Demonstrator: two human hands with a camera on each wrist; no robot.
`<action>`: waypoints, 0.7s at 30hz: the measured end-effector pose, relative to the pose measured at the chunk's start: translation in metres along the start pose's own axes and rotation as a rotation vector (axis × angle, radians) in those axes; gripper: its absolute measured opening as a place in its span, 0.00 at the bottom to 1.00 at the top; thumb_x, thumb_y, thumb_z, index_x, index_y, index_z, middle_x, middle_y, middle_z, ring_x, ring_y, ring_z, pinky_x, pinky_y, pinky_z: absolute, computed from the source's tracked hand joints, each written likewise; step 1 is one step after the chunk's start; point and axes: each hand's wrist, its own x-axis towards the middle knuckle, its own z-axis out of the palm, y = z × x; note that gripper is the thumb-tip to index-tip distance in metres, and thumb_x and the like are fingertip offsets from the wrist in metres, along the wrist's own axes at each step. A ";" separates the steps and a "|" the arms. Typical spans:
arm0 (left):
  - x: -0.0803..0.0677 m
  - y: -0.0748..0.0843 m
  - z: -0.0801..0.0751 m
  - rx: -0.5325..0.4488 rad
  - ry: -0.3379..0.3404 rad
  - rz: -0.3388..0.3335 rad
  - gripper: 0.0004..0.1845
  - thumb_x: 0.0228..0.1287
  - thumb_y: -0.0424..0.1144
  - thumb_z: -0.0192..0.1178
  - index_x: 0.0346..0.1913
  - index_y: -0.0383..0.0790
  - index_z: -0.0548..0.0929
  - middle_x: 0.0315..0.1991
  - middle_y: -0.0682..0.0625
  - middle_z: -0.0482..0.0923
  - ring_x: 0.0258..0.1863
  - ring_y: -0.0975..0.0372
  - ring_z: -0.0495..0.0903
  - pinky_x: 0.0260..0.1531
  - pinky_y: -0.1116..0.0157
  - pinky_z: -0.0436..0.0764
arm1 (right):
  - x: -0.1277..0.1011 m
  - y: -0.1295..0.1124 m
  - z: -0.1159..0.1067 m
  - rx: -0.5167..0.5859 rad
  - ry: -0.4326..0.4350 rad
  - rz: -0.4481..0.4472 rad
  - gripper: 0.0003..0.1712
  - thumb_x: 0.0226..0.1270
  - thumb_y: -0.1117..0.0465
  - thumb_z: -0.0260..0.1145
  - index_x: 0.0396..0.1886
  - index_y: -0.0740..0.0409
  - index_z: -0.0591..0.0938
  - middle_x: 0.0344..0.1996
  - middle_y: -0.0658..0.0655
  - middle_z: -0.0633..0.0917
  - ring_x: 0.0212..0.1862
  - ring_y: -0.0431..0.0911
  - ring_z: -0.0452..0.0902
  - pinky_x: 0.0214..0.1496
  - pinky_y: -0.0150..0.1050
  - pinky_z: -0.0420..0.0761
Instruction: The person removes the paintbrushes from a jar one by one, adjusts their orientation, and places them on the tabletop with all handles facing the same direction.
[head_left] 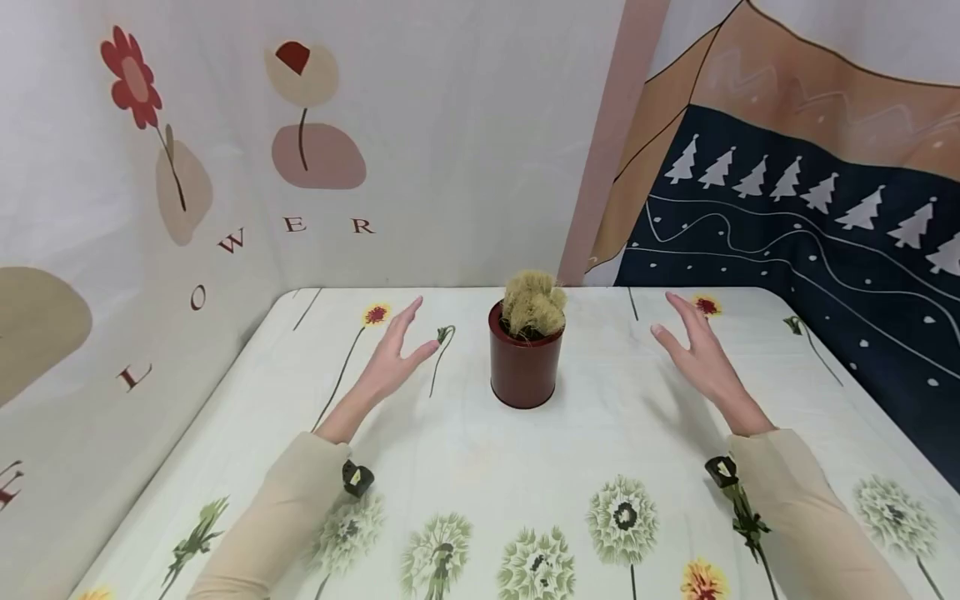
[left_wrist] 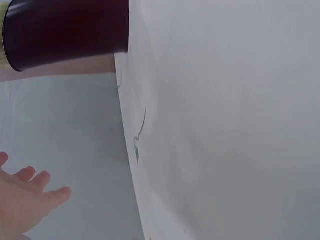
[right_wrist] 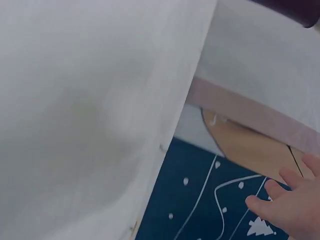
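Observation:
A dark red cylindrical pot stands upright near the back middle of the table, with a fuzzy yellowish-green cactus-like plant rising out of it. To the left of the pot, my left hand hovers over the table with thumb and fingers spread, holding nothing. My right hand is held out on the opposite side, farther from the pot, its thumb apart from straight fingers and nothing in its grasp. The left wrist view has the pot at top left; only a corner of it shows in the right wrist view.
The white tabletop is covered in a cloth printed with flowers and dandelions. Behind it hangs a pale curtain with flower prints and letters. A dark blue panel with white trees borders the right side. A small black device sits at each wrist.

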 end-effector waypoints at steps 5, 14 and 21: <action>0.003 0.005 0.011 -0.185 -0.007 0.015 0.37 0.59 0.44 0.57 0.68 0.47 0.50 0.65 0.49 0.52 0.63 0.59 0.53 0.58 0.54 0.55 | 0.003 -0.009 0.007 0.243 0.068 -0.007 0.31 0.67 0.55 0.52 0.65 0.62 0.56 0.62 0.65 0.58 0.63 0.57 0.50 0.59 0.56 0.54; 0.004 0.038 0.021 -0.336 -0.127 -0.009 0.35 0.59 0.32 0.56 0.66 0.37 0.51 0.63 0.37 0.54 0.61 0.48 0.56 0.56 0.48 0.56 | 0.022 0.012 0.035 0.395 0.084 0.060 0.28 0.65 0.49 0.54 0.62 0.56 0.65 0.57 0.57 0.68 0.58 0.47 0.61 0.57 0.44 0.64; 0.011 0.053 0.030 -0.359 -0.173 -0.011 0.34 0.59 0.32 0.56 0.66 0.36 0.53 0.61 0.37 0.56 0.59 0.47 0.57 0.56 0.48 0.57 | 0.045 0.025 0.055 0.442 0.044 0.078 0.26 0.61 0.46 0.56 0.58 0.49 0.70 0.54 0.52 0.72 0.54 0.45 0.66 0.53 0.42 0.69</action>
